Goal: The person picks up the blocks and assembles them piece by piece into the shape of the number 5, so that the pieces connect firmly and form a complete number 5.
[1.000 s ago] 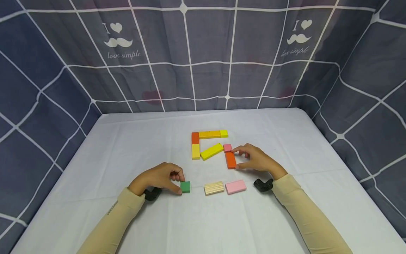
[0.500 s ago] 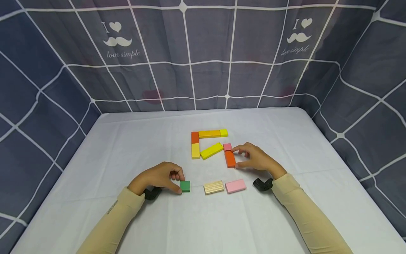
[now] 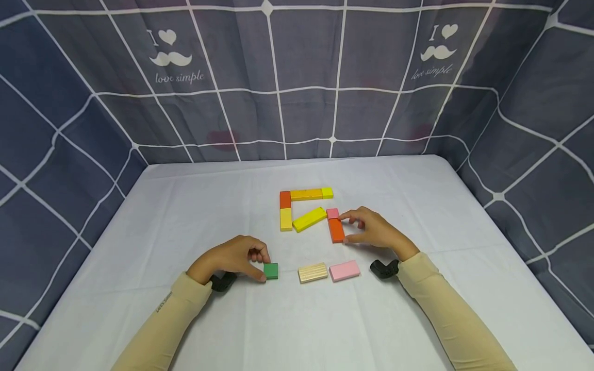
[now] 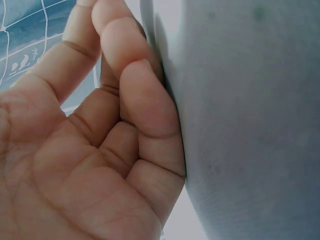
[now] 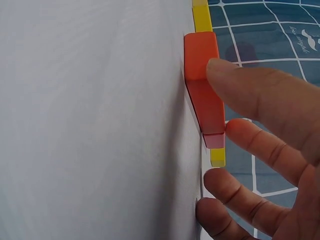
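My left hand (image 3: 238, 257) pinches a small green block (image 3: 271, 271) between thumb and index finger, low over the white cloth. In the left wrist view the curled fingers (image 4: 150, 107) hide that block. My right hand (image 3: 373, 232) holds an orange-red block (image 3: 336, 231) at its right side, with the thumb near the front end and the index finger at the far corner. A small pink block (image 3: 332, 213) lies against its far end. A long yellow block (image 3: 309, 220) slants from there leftward. In the right wrist view the thumb (image 5: 240, 82) lies against the orange-red block.
A pale yellow block (image 3: 285, 220), an orange block (image 3: 285, 199), an amber block (image 3: 306, 195) and a small yellow block (image 3: 327, 192) form a corner behind. A ridged tan block (image 3: 313, 273) and a larger pink block (image 3: 344, 270) lie in front. Grid-patterned curtains (image 3: 306, 62) surround the table.
The right thumb and index finger, with the orange-red block, have crept very slightly away toward the small pink block. The left hand and the other blocks keep their places.
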`<state>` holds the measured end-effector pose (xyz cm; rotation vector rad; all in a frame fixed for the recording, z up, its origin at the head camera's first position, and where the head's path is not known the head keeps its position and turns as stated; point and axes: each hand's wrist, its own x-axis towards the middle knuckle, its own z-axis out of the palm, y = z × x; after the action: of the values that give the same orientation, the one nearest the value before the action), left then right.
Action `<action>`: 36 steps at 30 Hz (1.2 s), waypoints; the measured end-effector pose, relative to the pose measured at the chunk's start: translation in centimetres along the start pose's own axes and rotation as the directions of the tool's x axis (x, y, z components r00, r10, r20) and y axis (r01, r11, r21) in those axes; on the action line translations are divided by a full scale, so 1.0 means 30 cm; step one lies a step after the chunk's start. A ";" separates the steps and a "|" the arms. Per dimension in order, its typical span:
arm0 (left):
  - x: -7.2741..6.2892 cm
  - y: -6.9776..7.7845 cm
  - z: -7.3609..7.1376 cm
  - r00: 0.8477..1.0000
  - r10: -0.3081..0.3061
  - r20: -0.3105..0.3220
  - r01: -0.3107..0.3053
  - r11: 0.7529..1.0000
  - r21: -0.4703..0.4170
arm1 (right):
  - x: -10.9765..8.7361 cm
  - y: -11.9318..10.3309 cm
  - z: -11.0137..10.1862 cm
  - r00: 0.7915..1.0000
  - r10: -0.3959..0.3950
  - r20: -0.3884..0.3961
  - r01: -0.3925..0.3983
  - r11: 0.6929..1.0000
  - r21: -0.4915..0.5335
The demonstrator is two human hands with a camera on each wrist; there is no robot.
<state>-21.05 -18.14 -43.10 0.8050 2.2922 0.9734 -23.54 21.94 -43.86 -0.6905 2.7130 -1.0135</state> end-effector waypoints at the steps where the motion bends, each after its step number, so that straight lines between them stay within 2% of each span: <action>1: 0.000 0.000 0.000 1.000 0.000 -0.001 0.000 1.000 0.000 | 0.000 -0.001 0.000 1.000 0.001 0.000 -0.001 1.000 -0.001; 13: 0.006 -0.002 0.001 1.000 0.006 0.002 -0.006 1.000 -0.006 | -0.010 -0.001 -0.012 1.000 0.003 -0.001 -0.003 1.000 0.000; 21: 0.008 -0.003 0.006 1.000 0.002 0.002 -0.002 1.000 -0.012 | -0.031 -0.003 -0.032 0.999 0.020 0.029 -0.021 0.999 0.028; 28: 0.005 0.001 0.004 1.000 0.009 -0.001 -0.009 1.000 -0.005 | -0.056 -0.006 -0.031 0.999 -0.047 -0.001 0.047 0.994 0.096; 36: 0.004 0.000 0.002 1.000 -0.001 -0.001 0.001 1.000 -0.003 | -0.089 0.001 -0.017 0.993 -0.111 -0.031 0.114 0.985 0.126</action>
<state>-21.10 -18.02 -43.15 0.8025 2.2911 0.9764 -21.36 23.53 -43.53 -0.8218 2.6261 -1.2157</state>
